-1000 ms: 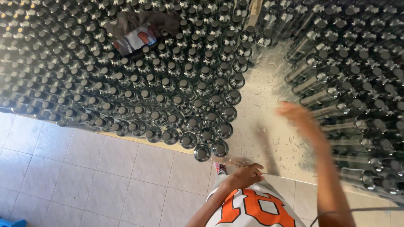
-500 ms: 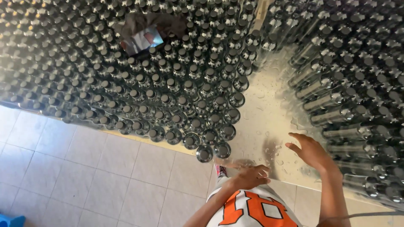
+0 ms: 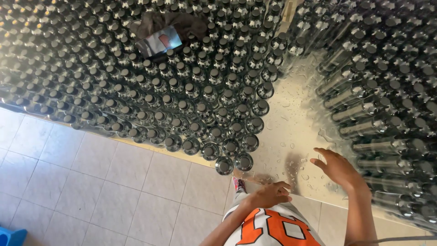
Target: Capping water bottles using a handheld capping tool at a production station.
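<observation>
My left hand rests low at the near edge of a wet metal table, fingers loosely curled, holding nothing. My right hand hovers open over the bare wet patch, fingers spread, just left of a block of clear glass bottles with dark caps. A larger mass of the same capped bottles fills the table to the left. The nearest bottles stand at the table's front edge, a short way from my left hand.
A dark cloth with a shiny packet lies on top of the bottles at the back. Beige floor tiles spread below the table edge. A blue object sits at the bottom left corner. My orange and white shirt shows below.
My right hand has come down and back from among the right-hand bottles to the bare wet patch near the table's edge. My left hand has stayed near the edge.
</observation>
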